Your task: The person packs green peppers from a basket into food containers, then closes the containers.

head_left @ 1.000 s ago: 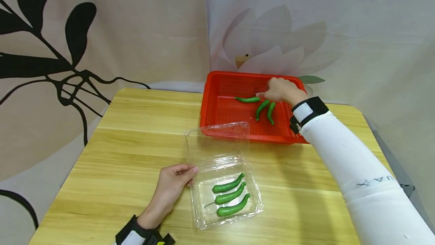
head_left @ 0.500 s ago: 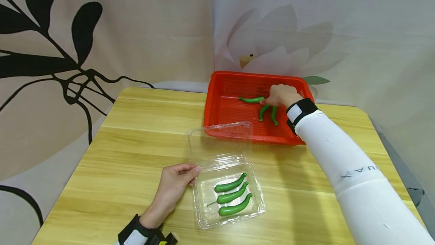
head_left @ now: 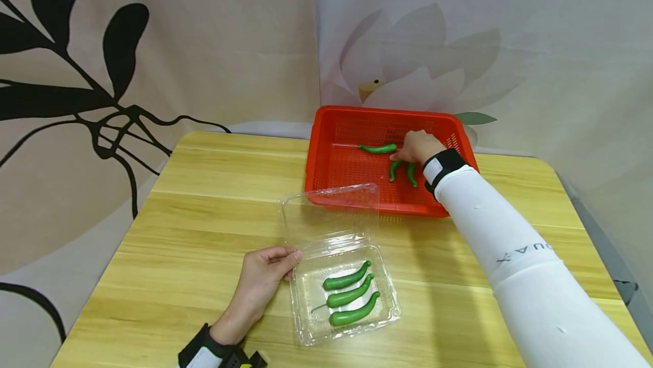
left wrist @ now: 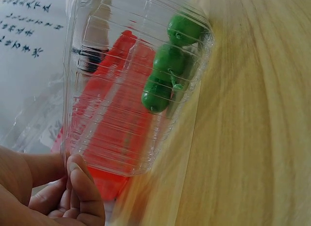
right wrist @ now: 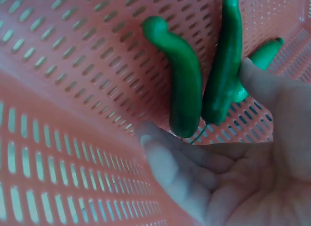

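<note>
Thumb and fingers of my right hand [right wrist: 238, 175] stand apart by two green peppers [right wrist: 187, 85] in the red basket [head_left: 336, 172]; likely light, firm, slick, best pinched mid-body. My left hand [head_left: 262, 277] pinches the clear box [head_left: 309, 286] by its thin, probably flexible rim.

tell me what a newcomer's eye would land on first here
Probably the red basket at the back of the table, with the right hand in it beside three green peppers. Next, the clear box in front, lid open, holding three more peppers, its left edge pinched by the left hand.
</note>
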Demonstrator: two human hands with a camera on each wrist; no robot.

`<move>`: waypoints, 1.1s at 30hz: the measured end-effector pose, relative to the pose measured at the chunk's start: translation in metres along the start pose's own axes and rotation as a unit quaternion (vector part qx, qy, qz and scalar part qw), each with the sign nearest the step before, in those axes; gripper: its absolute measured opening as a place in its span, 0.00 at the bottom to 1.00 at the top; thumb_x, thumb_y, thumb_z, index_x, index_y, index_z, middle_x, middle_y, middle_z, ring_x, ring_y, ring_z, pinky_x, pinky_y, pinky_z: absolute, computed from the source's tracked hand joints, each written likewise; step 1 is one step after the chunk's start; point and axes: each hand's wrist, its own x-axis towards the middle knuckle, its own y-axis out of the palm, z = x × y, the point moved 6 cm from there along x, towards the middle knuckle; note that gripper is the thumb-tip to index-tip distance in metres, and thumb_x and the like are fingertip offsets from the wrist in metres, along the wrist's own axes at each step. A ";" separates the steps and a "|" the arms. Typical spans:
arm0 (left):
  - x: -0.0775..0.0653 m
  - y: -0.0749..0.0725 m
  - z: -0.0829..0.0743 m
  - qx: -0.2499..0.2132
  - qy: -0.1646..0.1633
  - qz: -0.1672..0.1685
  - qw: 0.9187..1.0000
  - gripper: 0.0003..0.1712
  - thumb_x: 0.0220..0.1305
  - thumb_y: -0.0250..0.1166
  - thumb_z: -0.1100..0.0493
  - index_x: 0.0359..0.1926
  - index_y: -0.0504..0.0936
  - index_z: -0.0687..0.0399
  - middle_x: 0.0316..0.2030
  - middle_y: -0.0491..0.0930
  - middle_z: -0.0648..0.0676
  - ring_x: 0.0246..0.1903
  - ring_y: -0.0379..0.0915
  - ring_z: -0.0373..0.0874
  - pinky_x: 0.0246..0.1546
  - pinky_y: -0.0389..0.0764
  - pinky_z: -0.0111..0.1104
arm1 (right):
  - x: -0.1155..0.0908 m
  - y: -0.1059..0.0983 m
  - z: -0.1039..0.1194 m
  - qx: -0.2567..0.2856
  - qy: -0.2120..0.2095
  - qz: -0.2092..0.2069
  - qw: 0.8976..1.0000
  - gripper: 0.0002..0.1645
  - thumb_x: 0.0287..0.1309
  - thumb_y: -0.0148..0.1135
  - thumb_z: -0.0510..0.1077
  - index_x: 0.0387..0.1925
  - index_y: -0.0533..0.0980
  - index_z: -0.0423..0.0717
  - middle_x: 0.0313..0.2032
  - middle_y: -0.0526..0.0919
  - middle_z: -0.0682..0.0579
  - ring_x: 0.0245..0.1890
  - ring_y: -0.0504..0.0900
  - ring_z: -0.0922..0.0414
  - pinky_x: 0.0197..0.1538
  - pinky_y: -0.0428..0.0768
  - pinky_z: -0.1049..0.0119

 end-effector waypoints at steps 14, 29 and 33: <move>0.000 0.000 0.000 0.002 -0.006 -0.004 1.000 0.10 0.64 0.75 0.66 0.42 0.89 0.70 0.31 0.87 0.60 0.22 0.77 0.39 0.25 0.80 0.27 | 0.005 0.009 -0.009 0.050 0.019 0.039 0.998 0.16 0.62 0.70 0.48 0.40 0.83 0.37 0.28 0.76 0.45 0.31 0.78 0.48 0.32 0.77 0.59; 0.001 -0.001 0.001 0.002 -0.003 -0.005 1.000 0.10 0.64 0.75 0.67 0.43 0.89 0.70 0.32 0.88 0.60 0.22 0.77 0.40 0.25 0.81 0.27 | 0.003 0.002 -0.016 0.057 -0.007 0.018 0.998 0.12 0.57 0.70 0.45 0.27 0.82 0.39 0.18 0.69 0.51 0.23 0.73 0.52 0.27 0.71 0.64; 0.001 -0.001 0.002 0.001 -0.003 -0.004 1.000 0.10 0.64 0.75 0.66 0.43 0.89 0.70 0.32 0.88 0.60 0.22 0.77 0.40 0.25 0.81 0.28 | -0.001 -0.005 -0.017 0.055 -0.020 0.004 0.998 0.14 0.57 0.69 0.44 0.21 0.76 0.42 0.16 0.65 0.52 0.20 0.71 0.52 0.25 0.69 0.64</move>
